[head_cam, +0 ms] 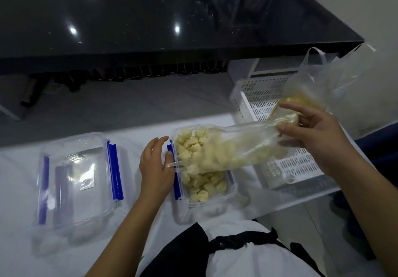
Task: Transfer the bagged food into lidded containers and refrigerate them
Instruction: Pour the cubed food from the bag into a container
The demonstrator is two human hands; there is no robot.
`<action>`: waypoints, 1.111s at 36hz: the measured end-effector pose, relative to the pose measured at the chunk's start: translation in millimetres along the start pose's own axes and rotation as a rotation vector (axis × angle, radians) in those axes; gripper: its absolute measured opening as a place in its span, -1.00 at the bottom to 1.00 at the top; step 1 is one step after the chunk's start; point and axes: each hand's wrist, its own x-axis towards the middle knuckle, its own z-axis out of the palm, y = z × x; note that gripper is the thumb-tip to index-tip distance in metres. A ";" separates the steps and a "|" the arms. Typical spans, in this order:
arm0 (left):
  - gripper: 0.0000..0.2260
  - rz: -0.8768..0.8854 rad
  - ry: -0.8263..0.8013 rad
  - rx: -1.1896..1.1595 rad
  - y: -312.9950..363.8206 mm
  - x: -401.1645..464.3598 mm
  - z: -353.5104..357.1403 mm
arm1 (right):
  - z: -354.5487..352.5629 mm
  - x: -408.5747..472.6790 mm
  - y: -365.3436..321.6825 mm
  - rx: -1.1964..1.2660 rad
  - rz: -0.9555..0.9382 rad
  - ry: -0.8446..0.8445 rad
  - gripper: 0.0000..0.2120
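The right hand (312,134) pinches the closed end of a clear plastic bag (237,147), tilted over a clear rectangular container with blue clips (217,192) holding pale yellow food chunks (202,190). The left hand (156,164) rests with relaxed fingers on that container's left edge, its thumb on the bag's mouth

Glossy black counter (150,18) (ceiling lights reflected) beyond white table (21,190); pale wall (383,7) right.
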 end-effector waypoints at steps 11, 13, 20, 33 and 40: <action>-0.46 0.059 -0.152 -0.012 6.4 -10.0 -1.6 | 41.6 -7.7 -23.6 -0.139 -0.163 -0.087 -0.46; -0.42 0.080 -0.191 -0.007 7.1 -12.9 -3.3 | 55.5 -13.1 -25.8 -0.244 -0.236 -0.098 -0.47; -0.17 0.197 -0.410 -0.039 -1.7 -17.0 -24.5 | 83.1 -39.6 -3.2 -0.652 -0.401 -0.498 -0.56; -0.66 0.128 -0.310 -0.121 0.2 11.3 -23.8 | 60.8 -80.8 62.3 -0.127 0.188 0.056 -0.73; -0.78 0.079 -0.361 -0.112 28.7 52.3 -17.0 | 75.8 -87.9 67.4 0.573 0.917 -0.024 -0.43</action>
